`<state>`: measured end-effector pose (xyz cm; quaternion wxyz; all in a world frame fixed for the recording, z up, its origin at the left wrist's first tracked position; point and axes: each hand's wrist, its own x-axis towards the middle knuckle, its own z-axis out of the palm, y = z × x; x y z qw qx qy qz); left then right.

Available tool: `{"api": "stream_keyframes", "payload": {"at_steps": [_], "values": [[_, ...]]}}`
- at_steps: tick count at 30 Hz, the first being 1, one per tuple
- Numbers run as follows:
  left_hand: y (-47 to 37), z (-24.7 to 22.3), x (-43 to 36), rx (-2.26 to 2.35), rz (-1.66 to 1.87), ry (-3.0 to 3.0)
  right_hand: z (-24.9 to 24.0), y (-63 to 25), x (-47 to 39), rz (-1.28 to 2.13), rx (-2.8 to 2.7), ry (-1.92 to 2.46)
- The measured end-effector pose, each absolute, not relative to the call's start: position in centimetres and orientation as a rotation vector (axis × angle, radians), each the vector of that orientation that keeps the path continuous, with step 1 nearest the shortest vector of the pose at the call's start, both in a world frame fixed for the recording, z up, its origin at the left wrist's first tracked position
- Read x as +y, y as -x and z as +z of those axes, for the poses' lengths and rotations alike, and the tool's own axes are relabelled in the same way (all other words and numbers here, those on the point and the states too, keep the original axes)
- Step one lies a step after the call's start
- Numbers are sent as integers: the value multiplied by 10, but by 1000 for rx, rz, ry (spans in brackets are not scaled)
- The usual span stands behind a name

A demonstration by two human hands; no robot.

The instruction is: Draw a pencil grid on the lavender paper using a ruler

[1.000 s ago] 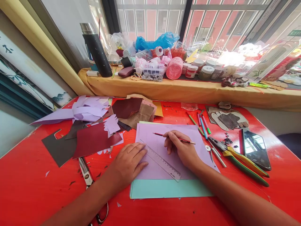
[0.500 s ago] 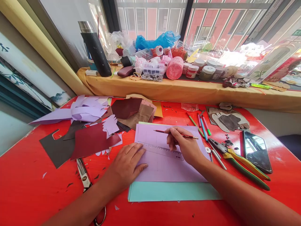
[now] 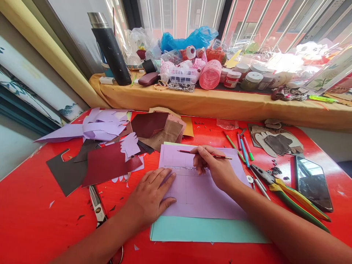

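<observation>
A sheet of purple paper (image 3: 209, 198) with faint pencil lines lies on top of a turquoise sheet (image 3: 206, 230). Flat across its left edge rests my left hand (image 3: 154, 192), fingers stretched out, the fingertips at the left end of a clear ruler (image 3: 187, 171). My right hand (image 3: 210, 163) is closed around a dark red pencil (image 3: 185, 151), held nearly level above the paper with its tip pointing left. Part of the ruler's right end is hidden behind the right hand.
Scissors (image 3: 96, 207) lie left of my forearm, below leather pieces (image 3: 106, 165) and purple scraps (image 3: 104, 124). Right of the paper are pliers (image 3: 286, 194), a phone (image 3: 313, 183), coloured pens (image 3: 243, 146) and grey cutouts (image 3: 277, 141). A black flask (image 3: 111, 55) and jars (image 3: 251, 80) line the sill.
The ruler has turned from a slant to nearly level on the paper. Both hands keep their poses, the right still holding the pencil. The camera view has shifted slightly.
</observation>
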<state>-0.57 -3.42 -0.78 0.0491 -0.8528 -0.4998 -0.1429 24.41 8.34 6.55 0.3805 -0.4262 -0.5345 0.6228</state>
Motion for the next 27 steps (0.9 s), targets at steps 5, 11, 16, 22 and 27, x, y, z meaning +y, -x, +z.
{"api": "stream_keyframes", "payload": {"at_steps": [5, 11, 16, 22, 27], "values": [[4, -6, -35, -1549, -421, 2604, 65, -241, 89, 1616, -1337, 1064], [2, -1, -35, -1561, -403, 2614, 62, -237, 91, 1617, -1332, 1071], [2, 1, -36, -1578, -396, 2624, 55, -236, 93, 1636, -1319, 1065], [2, 2, -36, -1588, -420, 2640, 49, -239, 92, 1618, -1279, 1052], [2, 4, -35, -1551, -444, 2638, 47, -241, 89, 1645, -1268, 1049]]}}
